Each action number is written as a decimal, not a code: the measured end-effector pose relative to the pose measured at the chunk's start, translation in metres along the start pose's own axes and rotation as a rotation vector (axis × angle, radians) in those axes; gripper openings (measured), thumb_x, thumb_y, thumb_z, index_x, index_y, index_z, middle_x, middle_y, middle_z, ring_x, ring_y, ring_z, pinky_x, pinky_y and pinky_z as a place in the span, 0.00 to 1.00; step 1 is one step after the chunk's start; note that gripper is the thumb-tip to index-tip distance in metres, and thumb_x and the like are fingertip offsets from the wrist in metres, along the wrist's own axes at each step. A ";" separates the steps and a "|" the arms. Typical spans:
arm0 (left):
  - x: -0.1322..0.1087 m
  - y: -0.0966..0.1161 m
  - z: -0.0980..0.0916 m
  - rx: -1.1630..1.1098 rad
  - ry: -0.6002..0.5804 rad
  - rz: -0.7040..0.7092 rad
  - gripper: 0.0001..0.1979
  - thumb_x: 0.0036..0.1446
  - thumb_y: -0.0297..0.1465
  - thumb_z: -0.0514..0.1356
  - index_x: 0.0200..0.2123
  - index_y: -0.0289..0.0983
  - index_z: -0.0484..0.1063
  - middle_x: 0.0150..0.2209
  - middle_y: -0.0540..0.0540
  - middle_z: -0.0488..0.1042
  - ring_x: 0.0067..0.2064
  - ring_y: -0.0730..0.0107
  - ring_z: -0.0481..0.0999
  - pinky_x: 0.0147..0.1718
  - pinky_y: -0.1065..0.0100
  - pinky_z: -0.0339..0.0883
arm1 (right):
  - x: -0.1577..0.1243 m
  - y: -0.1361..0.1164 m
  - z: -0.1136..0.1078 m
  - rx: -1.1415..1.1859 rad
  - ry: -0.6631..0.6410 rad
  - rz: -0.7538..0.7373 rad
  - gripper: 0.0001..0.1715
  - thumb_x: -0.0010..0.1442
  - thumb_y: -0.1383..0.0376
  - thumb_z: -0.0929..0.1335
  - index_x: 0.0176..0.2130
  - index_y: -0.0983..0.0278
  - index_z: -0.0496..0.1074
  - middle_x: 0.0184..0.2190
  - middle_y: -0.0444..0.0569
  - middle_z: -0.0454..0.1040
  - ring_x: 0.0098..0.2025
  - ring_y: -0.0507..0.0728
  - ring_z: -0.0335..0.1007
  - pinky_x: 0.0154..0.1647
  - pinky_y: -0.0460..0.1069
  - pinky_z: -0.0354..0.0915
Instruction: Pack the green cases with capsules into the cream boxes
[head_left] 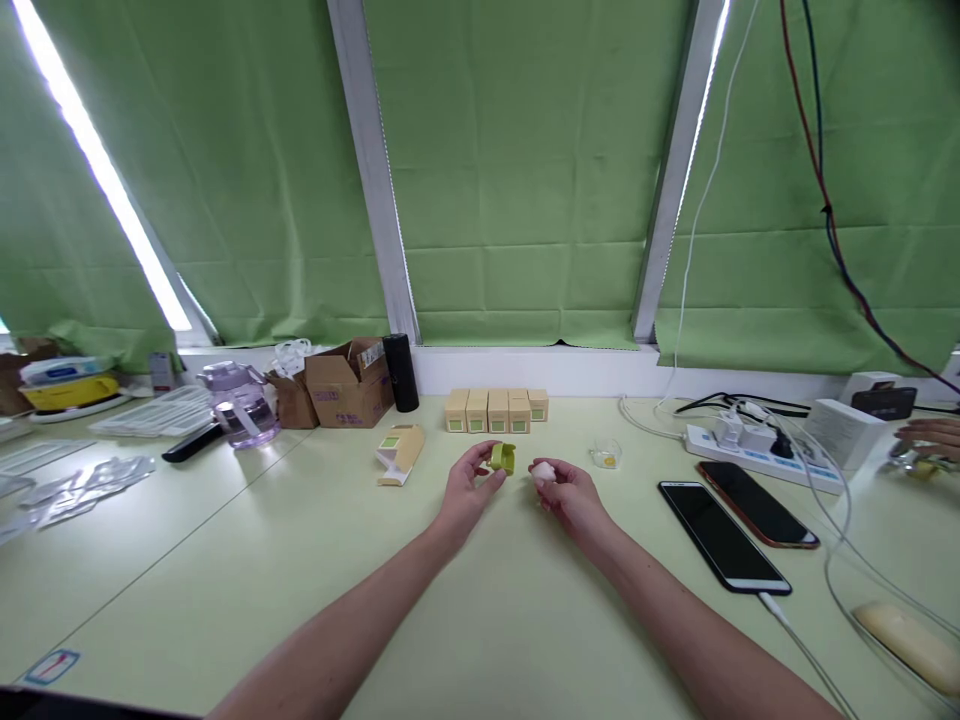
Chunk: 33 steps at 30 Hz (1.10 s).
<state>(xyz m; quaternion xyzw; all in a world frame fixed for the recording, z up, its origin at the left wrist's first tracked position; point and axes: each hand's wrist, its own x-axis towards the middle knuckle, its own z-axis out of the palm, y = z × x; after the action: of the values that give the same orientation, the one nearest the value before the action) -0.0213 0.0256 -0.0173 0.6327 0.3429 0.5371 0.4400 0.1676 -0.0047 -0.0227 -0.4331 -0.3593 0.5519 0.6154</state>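
My left hand [468, 486] is closed on a small yellow-green plastic case [503, 458], held just above the table. Close to it on the right, my right hand [574, 497] pinches a small white, rounded piece [542, 471]; its exact kind is too small to tell. A gap separates the two. Left of my hands lies an opened small carton [400, 454] with its flaps spread. Several small closed cartons [498, 411] with green labels stand in a row behind my hands. A small clear plastic piece [606, 454] rests to the right.
Two phones [724, 535] [757, 503] and a white power strip [765, 458] with cables lie at right. Another person's hand [930, 435] shows at the far right edge. A brown cardboard box [349, 385], a black cylinder [401, 372] and a purple jug [238, 405] stand at back left.
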 end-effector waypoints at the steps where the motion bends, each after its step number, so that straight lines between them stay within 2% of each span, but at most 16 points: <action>1: 0.000 0.000 0.000 0.025 0.001 0.003 0.25 0.55 0.40 0.70 0.55 0.41 0.74 0.55 0.40 0.78 0.56 0.55 0.76 0.51 0.60 0.67 | 0.001 0.000 0.000 0.021 0.008 0.002 0.28 0.34 0.65 0.79 0.39 0.65 0.79 0.35 0.49 0.80 0.25 0.51 0.65 0.24 0.48 0.61; 5: 0.001 0.000 -0.002 0.136 0.010 0.039 0.23 0.56 0.36 0.68 0.55 0.42 0.74 0.55 0.42 0.78 0.58 0.55 0.74 0.53 0.59 0.65 | 0.000 -0.005 0.002 0.069 -0.013 -0.066 0.33 0.35 0.62 0.81 0.43 0.64 0.78 0.42 0.54 0.83 0.28 0.52 0.67 0.26 0.48 0.63; 13: -0.001 0.000 -0.001 0.273 -0.007 0.118 0.24 0.53 0.30 0.68 0.54 0.42 0.75 0.55 0.41 0.77 0.57 0.54 0.74 0.55 0.55 0.65 | -0.007 -0.010 0.008 -0.117 -0.045 -0.217 0.35 0.42 0.44 0.81 0.40 0.66 0.76 0.28 0.48 0.78 0.21 0.49 0.61 0.22 0.47 0.60; 16: -0.002 0.001 0.000 0.302 -0.027 0.149 0.23 0.52 0.28 0.68 0.53 0.43 0.76 0.54 0.42 0.77 0.57 0.54 0.74 0.55 0.54 0.65 | -0.009 -0.010 0.009 -0.188 -0.088 -0.248 0.36 0.46 0.40 0.78 0.39 0.66 0.77 0.28 0.47 0.76 0.22 0.50 0.61 0.22 0.47 0.60; 21: -0.003 0.007 0.001 0.341 -0.036 0.174 0.23 0.50 0.27 0.69 0.51 0.43 0.77 0.52 0.42 0.77 0.56 0.54 0.73 0.55 0.53 0.67 | -0.010 -0.008 0.008 -0.267 -0.116 -0.281 0.36 0.49 0.38 0.76 0.39 0.66 0.79 0.29 0.50 0.77 0.24 0.51 0.61 0.25 0.48 0.60; 33: -0.005 0.009 0.001 0.342 -0.054 0.198 0.23 0.49 0.25 0.70 0.50 0.44 0.78 0.51 0.43 0.77 0.56 0.54 0.73 0.56 0.52 0.67 | -0.011 -0.006 0.006 -0.305 -0.128 -0.300 0.35 0.51 0.37 0.75 0.36 0.66 0.80 0.24 0.47 0.73 0.24 0.52 0.61 0.25 0.48 0.59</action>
<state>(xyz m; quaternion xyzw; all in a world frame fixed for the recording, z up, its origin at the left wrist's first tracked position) -0.0216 0.0172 -0.0110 0.7429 0.3534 0.4946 0.2803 0.1632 -0.0145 -0.0148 -0.4269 -0.5372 0.4200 0.5940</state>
